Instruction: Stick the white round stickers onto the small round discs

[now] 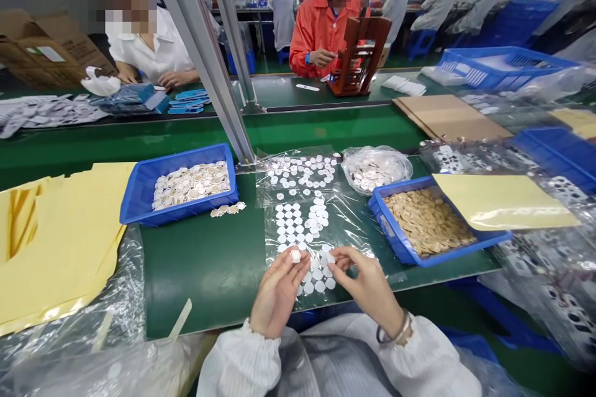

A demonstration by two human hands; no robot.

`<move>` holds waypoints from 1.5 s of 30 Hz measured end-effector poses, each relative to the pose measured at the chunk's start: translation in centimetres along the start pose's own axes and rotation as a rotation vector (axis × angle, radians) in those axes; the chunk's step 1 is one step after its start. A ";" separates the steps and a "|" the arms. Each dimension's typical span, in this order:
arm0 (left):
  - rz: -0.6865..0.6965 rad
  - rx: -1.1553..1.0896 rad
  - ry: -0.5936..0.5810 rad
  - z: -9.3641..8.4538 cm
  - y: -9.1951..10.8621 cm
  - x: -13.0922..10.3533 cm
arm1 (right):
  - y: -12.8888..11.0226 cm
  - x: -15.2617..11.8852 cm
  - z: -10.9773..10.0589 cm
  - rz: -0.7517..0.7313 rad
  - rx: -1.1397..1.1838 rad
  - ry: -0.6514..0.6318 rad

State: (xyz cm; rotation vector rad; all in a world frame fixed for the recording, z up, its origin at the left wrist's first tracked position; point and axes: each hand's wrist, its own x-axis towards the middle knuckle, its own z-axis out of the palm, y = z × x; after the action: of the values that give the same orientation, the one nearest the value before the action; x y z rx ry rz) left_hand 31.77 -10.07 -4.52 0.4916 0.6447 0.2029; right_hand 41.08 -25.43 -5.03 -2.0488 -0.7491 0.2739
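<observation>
Between the thumb and fingers of my left hand [280,285] is a small round disc [295,255], pale with a white face. My right hand [365,279] pinches a white round sticker [330,258] at its fingertips, just right of the left hand. Under both hands lies a clear plastic sheet [358,232] on the green table, with white round pieces [288,221] in rows and a looser cluster farther back. To the left, a blue bin [177,214] holds many white-faced discs. On the right, another blue bin [395,242] contains plain tan discs [426,217].
Yellow sheets [69,229] cover the left side; another yellow sheet [503,201] overlaps the right bin. A bag of discs [377,169] sits behind. A metal post [209,56] rises at the table's far edge. Two people work across the green belt [326,130].
</observation>
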 end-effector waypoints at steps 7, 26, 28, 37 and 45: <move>0.018 -0.189 -0.024 3.6 0.3 0.5 | -4.2 1.1 1.8 -0.176 0.030 -0.141; 0.134 -0.345 -0.117 5.2 2.8 -2.3 | -8.1 1.8 1.8 -0.266 0.007 0.125; 0.160 -0.276 -0.139 5.0 3.1 -2.4 | -8.0 2.0 1.3 -0.348 0.013 0.136; 0.094 0.082 -0.235 4.2 3.9 -3.0 | -9.9 4.0 -2.4 -0.599 -0.073 0.194; 0.084 0.099 -0.263 4.3 4.4 -3.8 | -10.9 4.2 -3.3 -0.622 -0.051 0.095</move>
State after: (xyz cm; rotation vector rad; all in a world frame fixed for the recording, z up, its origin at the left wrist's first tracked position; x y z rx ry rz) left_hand 31.35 -9.09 2.65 0.6296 0.3789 0.1821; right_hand 41.55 -20.77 6.15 -1.7555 -1.2904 -0.1961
